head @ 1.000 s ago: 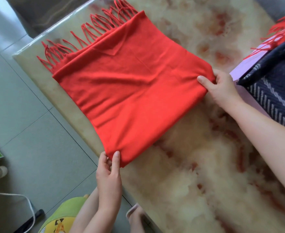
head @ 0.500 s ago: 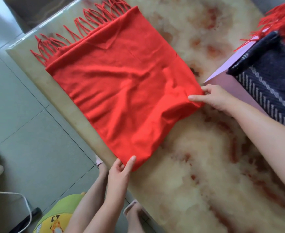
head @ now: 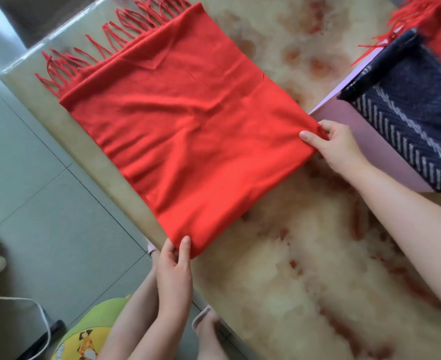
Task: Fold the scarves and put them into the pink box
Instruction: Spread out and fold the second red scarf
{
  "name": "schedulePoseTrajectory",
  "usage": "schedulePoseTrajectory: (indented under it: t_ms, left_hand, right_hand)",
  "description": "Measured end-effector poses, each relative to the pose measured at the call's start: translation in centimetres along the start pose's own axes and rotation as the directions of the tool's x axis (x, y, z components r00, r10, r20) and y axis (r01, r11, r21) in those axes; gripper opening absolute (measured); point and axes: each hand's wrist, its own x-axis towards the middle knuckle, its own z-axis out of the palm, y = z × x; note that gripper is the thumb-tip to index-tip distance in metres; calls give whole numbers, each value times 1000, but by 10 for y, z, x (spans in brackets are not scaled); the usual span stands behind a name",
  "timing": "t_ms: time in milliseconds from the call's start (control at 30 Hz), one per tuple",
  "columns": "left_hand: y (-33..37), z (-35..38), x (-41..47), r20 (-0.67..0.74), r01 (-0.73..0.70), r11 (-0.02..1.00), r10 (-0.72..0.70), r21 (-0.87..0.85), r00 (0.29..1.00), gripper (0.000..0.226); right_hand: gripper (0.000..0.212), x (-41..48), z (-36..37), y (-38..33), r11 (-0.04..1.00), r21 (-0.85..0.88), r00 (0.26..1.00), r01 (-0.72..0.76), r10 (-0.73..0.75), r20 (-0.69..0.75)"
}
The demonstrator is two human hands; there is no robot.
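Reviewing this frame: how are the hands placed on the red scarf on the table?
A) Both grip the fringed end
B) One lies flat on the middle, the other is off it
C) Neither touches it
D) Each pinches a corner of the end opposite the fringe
D: the left hand pinches the near corner of the red scarf and the right hand pinches the corner beside the pink box; the fringe lies at the far end.

No readable text, labels or numbers on anything
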Motion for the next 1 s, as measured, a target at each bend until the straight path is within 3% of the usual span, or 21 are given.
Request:
schedulePoseTrajectory:
  t_ms: [133, 267, 333, 433, 533, 700, 800, 900, 1000]
  left_hand:
    - [3, 6, -8, 24, 39, 999, -39, -7, 999, 20]
    - [-5, 6, -11, 11, 53, 996, -54, 70, 998, 18]
    - [-7, 4, -12, -2, 41, 997, -41, 71, 999, 19]
    - [-3, 0, -19, 17, 41, 999, -41, 8, 999, 11]
    - [-6, -5, -23, 36, 93, 995, -92, -45, 995, 10]
    - [-6, -8, -30, 109, 260, 931, -240, -255, 965, 11]
    - [-6, -8, -32, 116, 254, 935, -232, -247, 966, 12]
    - [-9, -6, -28, 83, 254, 942, -242, -219, 967, 11]
    - [-9, -3, -25, 130, 297, 930, -275, -215, 953, 13]
  right_hand:
    - [39, -1, 10, 7, 910, -408, 997, -76, 57, -59]
    - [47, -9, 22, 23, 828, -510, 969, -232, 150, -198]
    - [39, -12, 25, 30, 864, -409, 941, -293, 184, -286]
    - [36, -16, 25, 30, 950, -42, 899, -311, 279, -338]
    - [23, -23, 15, 21, 893, 295, 882, -339, 411, -230]
    - [14, -32, -6, 20, 833, 436, 928, -341, 374, 11]
    - [15, -31, -8, 23, 923, 267, 960, -279, 264, 89]
    - [29, -26, -3, 19, 987, 49, 989, -150, 150, 9]
    - [13, -25, 5, 13, 992, -100, 997, -82, 80, -24]
